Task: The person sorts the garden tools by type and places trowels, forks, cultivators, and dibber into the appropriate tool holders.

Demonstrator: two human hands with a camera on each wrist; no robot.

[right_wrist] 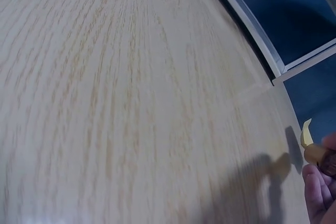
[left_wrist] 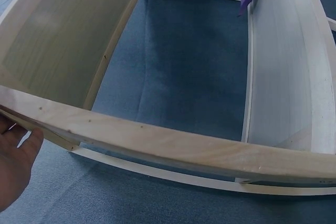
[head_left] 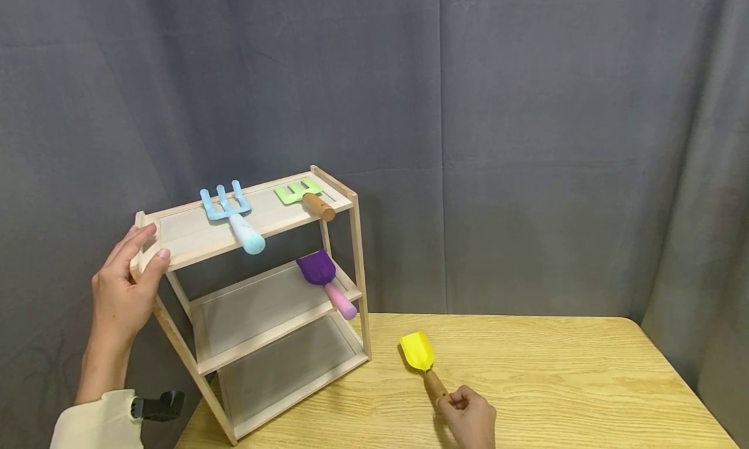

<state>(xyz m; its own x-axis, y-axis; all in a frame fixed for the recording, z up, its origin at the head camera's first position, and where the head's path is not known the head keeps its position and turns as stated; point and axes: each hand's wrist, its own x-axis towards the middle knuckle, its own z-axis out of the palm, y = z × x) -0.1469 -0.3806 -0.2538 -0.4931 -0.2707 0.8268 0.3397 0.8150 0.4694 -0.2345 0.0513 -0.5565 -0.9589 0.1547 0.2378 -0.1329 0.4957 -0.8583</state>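
At the left, my left hand (head_left: 121, 293) grips the upper left end of a small three-tier wooden shelf (head_left: 275, 335), thumb and fingers spread about its corner. My right hand (head_left: 473, 420) pinches the wooden handle end of a yellow toy shovel (head_left: 418, 351), whose blade points away, low over the table. A blue toy rake (head_left: 225, 208) and a green toy rake (head_left: 298, 190) with a wooden handle lie on the top tier. On the middle tier lies a purple toy shovel (head_left: 318, 268), its pink handle sticking out over the front edge.
The shelf stands angled at the left of the wood-grain table (head_left: 562, 377). Grey curtains (head_left: 526, 143) hang behind and at both sides. A black strap with a camera mount (head_left: 158, 407) sits at the left sleeve.
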